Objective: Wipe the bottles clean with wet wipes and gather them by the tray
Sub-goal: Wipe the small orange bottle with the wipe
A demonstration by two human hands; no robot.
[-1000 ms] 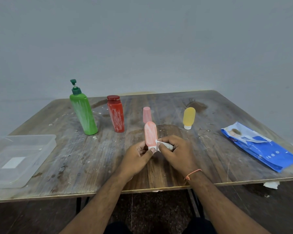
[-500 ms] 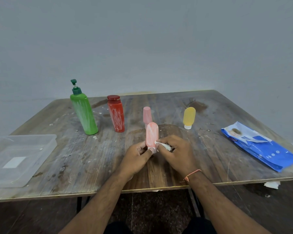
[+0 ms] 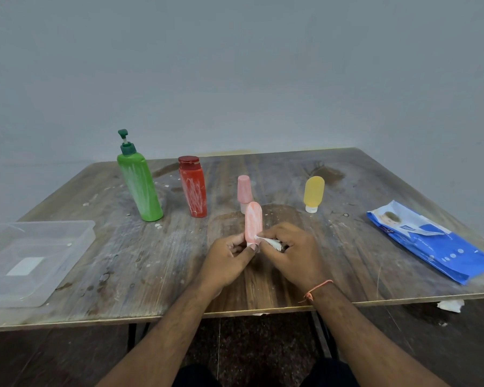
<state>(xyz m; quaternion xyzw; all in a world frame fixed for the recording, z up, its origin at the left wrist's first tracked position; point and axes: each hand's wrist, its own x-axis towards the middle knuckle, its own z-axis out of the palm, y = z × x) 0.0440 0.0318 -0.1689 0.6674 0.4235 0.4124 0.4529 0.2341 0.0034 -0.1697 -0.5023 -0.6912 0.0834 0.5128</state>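
Bottles on a worn wooden table (image 3: 347, 275), five in all. One pink bottle (image 3: 253, 222), streaked with white, is held upright just above the near middle of the table. The left hand (image 3: 229, 261) grips its lower end, fingers curled round the base. The right hand (image 3: 294, 252) pinches a bunched white wet wipe (image 3: 268, 242) and holds it against the bottle's lower right side; the fingers are curled round the wipe. An orange thread bracelet (image 3: 316, 289) sits on the right wrist.

Just behind the held bottle stands a second pink bottle (image 3: 244, 188), upright on its cap, partly hidden at its foot. To its left, a red bottle (image 3: 193, 188) with a dark red cap, white smears on its front. Farther left, a tall green pump bottle (image 3: 139, 182), also streaked white. To the right of the pink pair, a small yellow bottle (image 3: 313, 192) stands on its white cap. The four standing bottles are apart from one another, in a loose row across the far half of the table.

Clear plastic tray (image 3: 67, 258) at the near left corner, well apart from every bottle. Blue wet wipes pack (image 3: 436, 247) lies flat at the right edge. A crumpled white scrap (image 3: 450, 305) lies on the floor below the table's near right edge.
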